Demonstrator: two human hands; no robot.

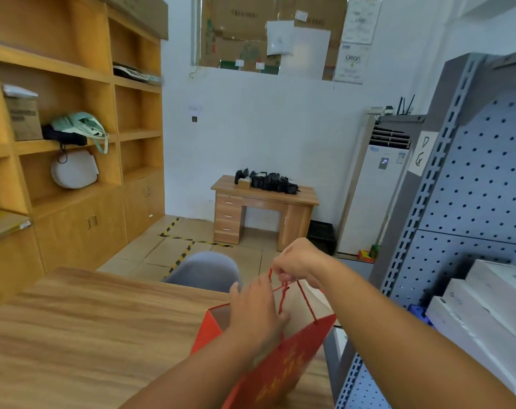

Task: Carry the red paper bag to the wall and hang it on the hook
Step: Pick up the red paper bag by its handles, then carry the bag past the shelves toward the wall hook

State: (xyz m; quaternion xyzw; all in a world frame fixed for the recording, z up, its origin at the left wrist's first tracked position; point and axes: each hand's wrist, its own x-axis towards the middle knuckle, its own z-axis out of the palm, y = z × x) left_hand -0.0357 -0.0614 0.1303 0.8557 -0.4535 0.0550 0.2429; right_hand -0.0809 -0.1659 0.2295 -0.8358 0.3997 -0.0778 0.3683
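The red paper bag [280, 361] with gold print stands open at the right end of a wooden table [88, 329]. My right hand [298, 261] is above it, closed on the red cord handles and pulling them up. My left hand [256, 314] rests at the bag's mouth, fingers touching the cords near the front panel. The white wall [265, 137] lies across the room. A small dark fitting [194, 119] sits on it; whether it is the hook I cannot tell.
A grey chair [205, 271] stands behind the table. Wooden shelving [73, 143] lines the left side. A grey pegboard rack [472, 187] with white boxes [486, 305] stands close on the right. A small desk [264, 211] and a white air conditioner [374, 196] stand by the far wall.
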